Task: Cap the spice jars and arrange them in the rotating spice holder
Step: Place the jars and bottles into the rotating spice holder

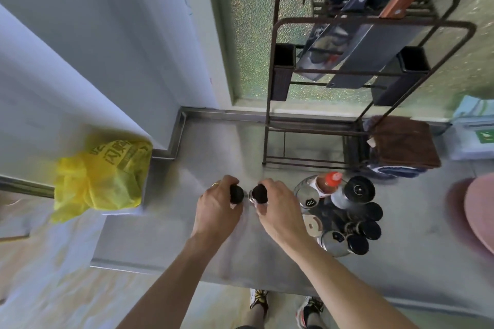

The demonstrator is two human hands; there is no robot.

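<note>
Jar [252, 196] mostly behind right hand [278, 204]

We count two hands, the left hand [216, 203] and the right hand [278, 204], each holding one black cap. We see three knives in the rack [272, 67], one yellow bag [104, 176], one red-capped bottle [330, 181].

spice holder [339, 219] right of hands, rack [347, 104] behind

Kitchen: steel counter [219, 147], knife rack [369, 67], spice holder [339, 216].
</note>
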